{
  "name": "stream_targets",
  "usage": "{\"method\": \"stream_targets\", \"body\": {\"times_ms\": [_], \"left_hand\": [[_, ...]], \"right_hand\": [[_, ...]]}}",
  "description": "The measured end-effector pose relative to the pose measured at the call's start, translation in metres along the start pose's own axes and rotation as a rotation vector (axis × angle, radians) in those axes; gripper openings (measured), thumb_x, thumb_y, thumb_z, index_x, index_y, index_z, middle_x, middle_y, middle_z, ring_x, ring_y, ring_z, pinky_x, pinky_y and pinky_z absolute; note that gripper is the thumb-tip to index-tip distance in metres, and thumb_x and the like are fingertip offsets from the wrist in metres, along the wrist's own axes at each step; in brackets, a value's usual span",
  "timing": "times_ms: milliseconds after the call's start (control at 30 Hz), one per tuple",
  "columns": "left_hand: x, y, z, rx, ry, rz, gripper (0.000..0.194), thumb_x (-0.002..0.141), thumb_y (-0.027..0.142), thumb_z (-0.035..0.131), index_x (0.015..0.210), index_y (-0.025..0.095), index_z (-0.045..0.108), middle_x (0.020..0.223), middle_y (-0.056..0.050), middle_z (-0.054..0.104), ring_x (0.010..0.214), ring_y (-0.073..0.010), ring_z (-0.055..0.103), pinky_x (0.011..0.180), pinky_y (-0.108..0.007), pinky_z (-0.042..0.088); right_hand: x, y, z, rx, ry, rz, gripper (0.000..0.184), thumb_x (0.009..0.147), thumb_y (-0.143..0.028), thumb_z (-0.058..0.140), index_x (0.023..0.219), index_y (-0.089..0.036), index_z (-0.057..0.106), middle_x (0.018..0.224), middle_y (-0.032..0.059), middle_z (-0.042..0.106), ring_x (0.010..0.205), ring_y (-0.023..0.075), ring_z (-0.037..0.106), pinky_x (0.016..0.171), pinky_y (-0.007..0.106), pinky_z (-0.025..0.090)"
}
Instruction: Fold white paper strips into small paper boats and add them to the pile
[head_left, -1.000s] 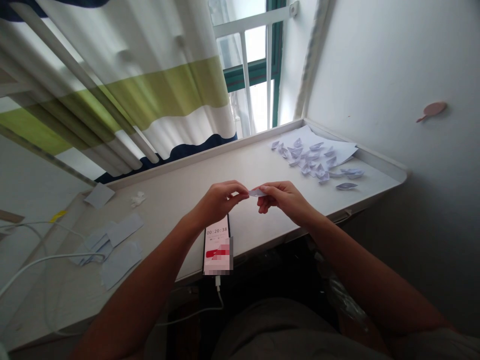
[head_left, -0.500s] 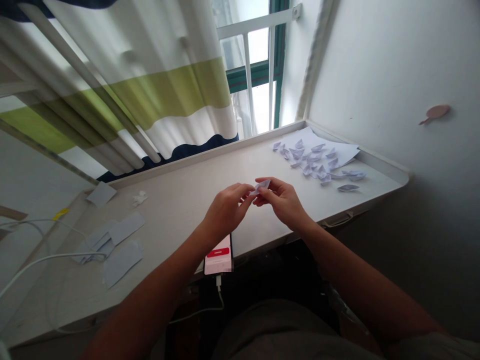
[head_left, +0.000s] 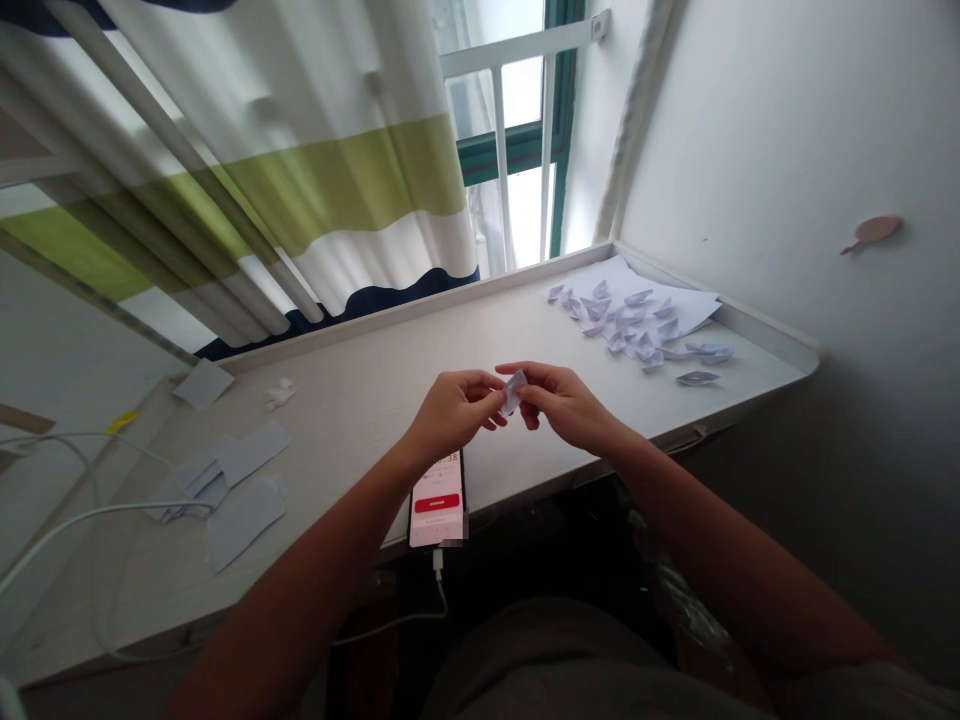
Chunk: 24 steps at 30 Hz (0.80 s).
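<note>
Between my two hands is a small piece of folded white paper (head_left: 514, 392), raised above the front part of the desk. My left hand (head_left: 457, 408) pinches its left side with thumb and fingers. From the other side, the thumb and fingers of my right hand (head_left: 564, 402) grip it too. The fingertips hide part of the folds. Several small folded paper boats (head_left: 630, 325) lie in a cluster at the far right, some on white paper sheets (head_left: 694, 303). One paper boat (head_left: 698, 378) rests a little apart, closer to the desk's front edge.
A phone (head_left: 437, 505) with a lit screen lies at the front edge, a white cable (head_left: 438, 565) plugged into it. Paper pieces (head_left: 247, 525) and a crumpled white scrap (head_left: 280, 394) are on the left of the white desk (head_left: 360, 400). A raised rim borders the back.
The folded paper has turned from a flat, boat-like slant to a more upright position between my fingers. My left hand has shifted slightly, showing more of the phone screen.
</note>
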<state>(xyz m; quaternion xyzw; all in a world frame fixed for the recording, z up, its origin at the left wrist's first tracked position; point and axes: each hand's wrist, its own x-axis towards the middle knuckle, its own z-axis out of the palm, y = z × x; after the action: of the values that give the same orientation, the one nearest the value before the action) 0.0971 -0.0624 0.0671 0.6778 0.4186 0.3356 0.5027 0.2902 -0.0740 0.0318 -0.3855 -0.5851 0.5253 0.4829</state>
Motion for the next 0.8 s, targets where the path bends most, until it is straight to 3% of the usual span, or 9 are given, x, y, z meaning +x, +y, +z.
{"method": "stream_targets", "body": {"times_ms": [300,467,800], "left_hand": [[-0.007,0.005,0.016,0.049,0.212,-0.042,0.011,0.09,0.017,0.077,0.079,0.014,0.073,0.069,-0.006,0.079,0.061,-0.0179,0.077,0.056,-0.025,0.061],[-0.006,0.006,0.019,0.104,0.176,-0.114,0.014,0.091,0.014,0.076,0.078,0.014,0.071,0.07,-0.006,0.079,0.06,-0.0174,0.076,0.054,-0.024,0.06],[0.002,0.005,0.024,0.247,0.125,-0.078,0.016,0.091,0.015,0.074,0.075,0.015,0.073,0.071,-0.007,0.08,0.063,-0.0187,0.078,0.059,-0.026,0.061]], "right_hand": [[-0.002,-0.002,0.008,-0.045,0.092,0.009,0.041,0.081,-0.028,0.07,0.12,-0.018,0.064,0.062,-0.0083,0.062,0.052,0.0141,0.06,0.053,0.028,0.048],[-0.005,-0.002,0.006,-0.055,0.086,-0.007,0.043,0.079,-0.026,0.071,0.121,-0.02,0.062,0.056,-0.0119,0.057,0.049,0.0126,0.056,0.05,0.025,0.043],[-0.008,0.0,-0.001,-0.051,0.097,0.037,0.041,0.079,-0.028,0.071,0.118,-0.019,0.062,0.054,-0.0118,0.058,0.047,0.0127,0.056,0.048,0.024,0.044]]}}
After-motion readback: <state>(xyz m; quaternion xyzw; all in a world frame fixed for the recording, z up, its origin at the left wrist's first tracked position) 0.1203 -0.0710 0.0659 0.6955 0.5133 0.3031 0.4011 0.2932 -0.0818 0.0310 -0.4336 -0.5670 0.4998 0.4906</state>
